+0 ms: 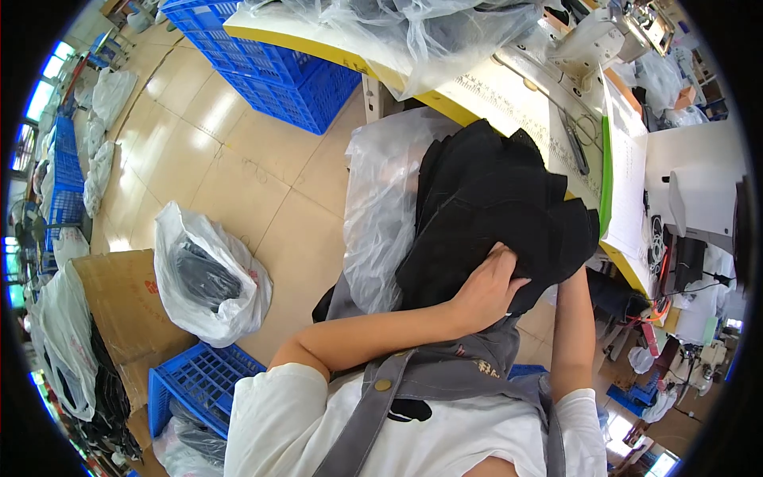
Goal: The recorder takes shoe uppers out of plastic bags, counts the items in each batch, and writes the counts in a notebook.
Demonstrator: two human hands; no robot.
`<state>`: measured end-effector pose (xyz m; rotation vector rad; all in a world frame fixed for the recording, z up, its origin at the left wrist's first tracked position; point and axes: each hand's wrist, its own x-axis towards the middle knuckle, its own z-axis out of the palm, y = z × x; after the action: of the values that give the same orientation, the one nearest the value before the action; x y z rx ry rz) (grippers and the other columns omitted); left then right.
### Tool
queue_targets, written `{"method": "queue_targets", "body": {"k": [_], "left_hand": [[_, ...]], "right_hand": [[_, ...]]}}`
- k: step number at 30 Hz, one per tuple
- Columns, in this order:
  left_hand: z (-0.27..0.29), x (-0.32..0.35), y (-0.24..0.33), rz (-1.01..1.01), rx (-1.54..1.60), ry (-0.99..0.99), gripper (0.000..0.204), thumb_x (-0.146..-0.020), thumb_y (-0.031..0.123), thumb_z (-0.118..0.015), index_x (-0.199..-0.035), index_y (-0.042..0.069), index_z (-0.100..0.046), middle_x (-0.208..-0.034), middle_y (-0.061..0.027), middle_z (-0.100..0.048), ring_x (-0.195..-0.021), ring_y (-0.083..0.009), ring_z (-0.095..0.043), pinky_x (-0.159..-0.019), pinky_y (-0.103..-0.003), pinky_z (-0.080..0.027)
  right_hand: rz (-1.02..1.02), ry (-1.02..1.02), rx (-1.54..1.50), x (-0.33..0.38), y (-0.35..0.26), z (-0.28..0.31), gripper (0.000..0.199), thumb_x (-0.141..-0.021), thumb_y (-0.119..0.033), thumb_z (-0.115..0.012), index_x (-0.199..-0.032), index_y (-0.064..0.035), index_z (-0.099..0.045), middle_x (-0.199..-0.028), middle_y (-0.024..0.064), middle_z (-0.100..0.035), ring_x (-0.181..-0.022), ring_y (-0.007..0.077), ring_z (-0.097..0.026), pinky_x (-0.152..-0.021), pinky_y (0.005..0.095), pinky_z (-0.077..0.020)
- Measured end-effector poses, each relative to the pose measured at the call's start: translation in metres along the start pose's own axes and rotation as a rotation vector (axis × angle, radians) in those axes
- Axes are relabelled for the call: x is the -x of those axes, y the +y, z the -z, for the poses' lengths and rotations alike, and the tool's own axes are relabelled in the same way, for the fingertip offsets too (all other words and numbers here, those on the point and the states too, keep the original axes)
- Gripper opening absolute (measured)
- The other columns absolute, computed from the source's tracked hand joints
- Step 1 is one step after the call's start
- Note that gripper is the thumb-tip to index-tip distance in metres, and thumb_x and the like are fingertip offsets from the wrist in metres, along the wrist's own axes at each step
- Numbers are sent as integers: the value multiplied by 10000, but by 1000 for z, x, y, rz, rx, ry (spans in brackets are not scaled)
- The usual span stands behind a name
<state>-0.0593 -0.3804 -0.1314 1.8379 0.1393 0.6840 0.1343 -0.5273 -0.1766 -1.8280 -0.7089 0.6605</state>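
A thick bundle of black fabric pieces lies in front of me, between my lap and the edge of the sewing table. Its layered edges fan out at the far side and on the right. My left hand reaches across my body and pinches the near part of the fabric with curled fingers. Only the wrist and the base of my right hand show at the bundle's right end; the fabric hides its fingers. A clear plastic bag hangs along the bundle's left side.
The yellow-edged table carries snips, plastic sheeting and a sewing machine. Blue crates stand beyond it. At left are a white bag of dark goods, a cardboard box and another blue crate.
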Motion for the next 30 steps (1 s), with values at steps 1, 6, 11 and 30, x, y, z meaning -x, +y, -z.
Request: {"method": "queue_targets", "body": {"k": [1, 6, 11, 30], "left_hand": [[1, -1, -1, -6, 2, 3, 399, -784, 98, -608, -1045, -104, -383, -966, -320, -470, -894, -462, -488, -784, -425, -430], [3, 9, -1, -1, -4, 30, 319, -768, 85, -609, -966, -79, -421, -891, -288, -508, -855, -443, -516, -777, -438, -429], [1, 41, -8, -230, -37, -123, 176, -757, 114, -598, -776, -15, -480, -749, -174, -501, -657, -334, -515, -607, -441, -411], [17, 49, -4, -479, 168, -549, 282, -754, 96, -471, -1005, -33, -488, -1088, -181, -505, -1080, -319, -467, -1003, -449, -308]], "right_hand": [[-10, -56, -72, -8, -5, 1, 604, -754, -211, -644, -1252, 18, -391, -1238, 118, -454, -1131, 197, -434, -961, 323, -328], [-70, -355, -458, -40, -28, -11, 603, -778, -224, -598, -1271, 27, -357, -1256, 104, -446, -1141, 185, -425, -958, 301, -330], [-89, -65, -169, -8, -84, -36, 748, -631, -281, -732, -1218, 39, -398, -1234, 112, -455, -1118, 162, -433, -958, 305, -326], [102, -902, 343, -89, -172, -114, 485, -847, -178, -464, -1309, -118, -329, -661, 128, -573, -550, 283, -595, -548, 335, -487]]}}
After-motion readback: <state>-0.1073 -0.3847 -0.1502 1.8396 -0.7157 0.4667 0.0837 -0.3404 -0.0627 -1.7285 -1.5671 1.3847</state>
